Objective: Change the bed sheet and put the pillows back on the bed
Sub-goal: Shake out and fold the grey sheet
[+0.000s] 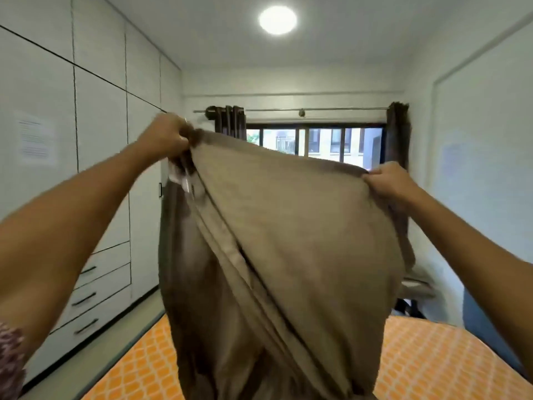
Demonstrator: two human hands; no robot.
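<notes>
Small bedroom, white wardrobe wall (pixel 86 168) on the left, bare orange-patterned mattress (pixel 427 359) lowest in view, nearest the camera. Sheet (pixel 288 241), tan, hangs in the air above the mattress, held up at chest-to-head height between both arms; its bulk drops in long folds toward the near edge of the bed, its lower end out of view. Top edge runs left to right, sloping down to the right. Left hand (pixel 170 134) is the higher, fingers curled tight round a bunched corner, with a white tag just below. Right hand (pixel 386 180), lower, pinches the edge with thumb on top. Both arms raised and spread wide. Sheet still partly folded; judged next: shake it open forward over the mattress. Beyond, window (pixel 314 142) with dark curtains (pixel 398 134) pushed aside, ceiling lamp (pixel 277 20) lit.
</notes>
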